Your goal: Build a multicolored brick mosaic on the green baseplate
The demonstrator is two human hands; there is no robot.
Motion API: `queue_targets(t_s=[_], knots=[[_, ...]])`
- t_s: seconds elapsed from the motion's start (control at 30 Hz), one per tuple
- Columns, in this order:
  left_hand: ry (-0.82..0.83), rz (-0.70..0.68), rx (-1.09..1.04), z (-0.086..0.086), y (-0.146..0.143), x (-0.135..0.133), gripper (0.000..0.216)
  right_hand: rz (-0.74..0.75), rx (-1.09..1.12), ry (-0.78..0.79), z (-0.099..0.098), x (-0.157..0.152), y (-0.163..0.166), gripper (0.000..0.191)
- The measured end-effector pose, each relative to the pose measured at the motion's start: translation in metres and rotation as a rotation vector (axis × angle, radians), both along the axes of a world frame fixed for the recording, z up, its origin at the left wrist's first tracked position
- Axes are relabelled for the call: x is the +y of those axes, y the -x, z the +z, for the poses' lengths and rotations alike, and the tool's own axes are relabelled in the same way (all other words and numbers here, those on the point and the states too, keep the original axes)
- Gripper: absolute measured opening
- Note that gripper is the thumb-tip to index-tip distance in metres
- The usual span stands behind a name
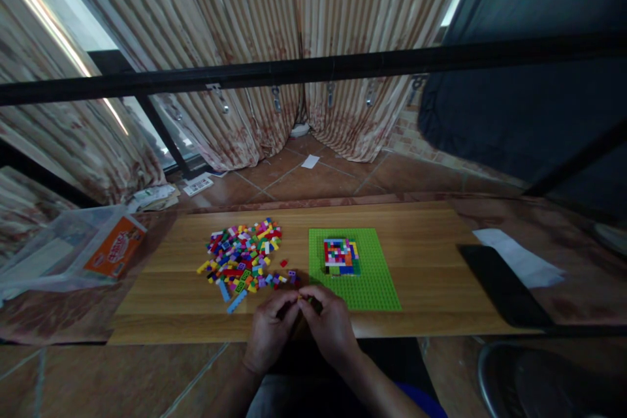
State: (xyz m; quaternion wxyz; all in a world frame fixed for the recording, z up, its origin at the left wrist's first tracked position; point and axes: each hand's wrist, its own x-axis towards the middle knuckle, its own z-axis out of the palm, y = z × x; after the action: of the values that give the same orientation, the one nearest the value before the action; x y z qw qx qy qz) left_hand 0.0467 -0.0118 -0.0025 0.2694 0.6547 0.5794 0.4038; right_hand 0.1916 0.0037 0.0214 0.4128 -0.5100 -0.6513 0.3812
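My left hand (pixel 269 328) and my right hand (pixel 327 325) meet fingertip to fingertip at the table's near edge. Pinched between them is a small orange-yellow toy brick (pixel 300 298), mostly covered by the fingers. A bit of green shows by my right fingers; I cannot tell what it is. Just beyond my right hand lies a green studded baseplate (pixel 365 290) bearing a multicoloured block of joined bricks (pixel 341 256). To the left of the plate spreads a pile of loose bricks (pixel 242 251) in many colours. A single red brick (pixel 283 263) lies between pile and plate.
The wooden table (pixel 171 287) carries a dark flat panel (pixel 504 284) at its right end, with a white sheet (pixel 519 256) beside it. At the left stands a clear plastic bin (pixel 68 235) with an orange label. A black rail (pixel 313 70) crosses in front of curtains (pixel 245 6).
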Motion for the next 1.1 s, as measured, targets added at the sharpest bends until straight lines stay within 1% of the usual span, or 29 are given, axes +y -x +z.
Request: queue_targets(t_s=[0.17,0.3,0.47,0.6,0.7,0.83,0.93,1.1], knots=[[-0.022,0.01,0.025,0.001,-0.001,0.0,0.012,0.012,0.036,0.025,-0.001,0.001,-0.001,0.015],[-0.02,0.007,0.063,0.001,-0.002,0.0,0.014,-0.017,0.03,0.021,-0.001,0.004,-0.01,0.017],[-0.044,0.028,0.122,-0.003,-0.002,0.002,0.012,-0.174,-0.02,-0.033,-0.002,0.018,-0.039,0.021],[-0.081,0.022,0.163,-0.003,-0.003,0.002,0.012,-0.288,-0.095,-0.109,-0.009,0.034,-0.066,0.025],[-0.112,0.017,0.17,-0.002,-0.004,0.002,0.012,-0.316,-0.153,-0.172,-0.014,0.046,-0.078,0.025],[-0.115,0.014,0.185,-0.001,-0.004,0.002,0.013,-0.279,-0.223,-0.255,-0.015,0.056,-0.08,0.025],[-0.117,0.014,0.197,0.0,-0.004,0.003,0.013,-0.282,-0.267,-0.298,-0.014,0.059,-0.076,0.025],[-0.133,0.012,0.202,0.001,-0.005,0.003,0.014,-0.301,-0.327,-0.315,-0.018,0.063,-0.074,0.023]])
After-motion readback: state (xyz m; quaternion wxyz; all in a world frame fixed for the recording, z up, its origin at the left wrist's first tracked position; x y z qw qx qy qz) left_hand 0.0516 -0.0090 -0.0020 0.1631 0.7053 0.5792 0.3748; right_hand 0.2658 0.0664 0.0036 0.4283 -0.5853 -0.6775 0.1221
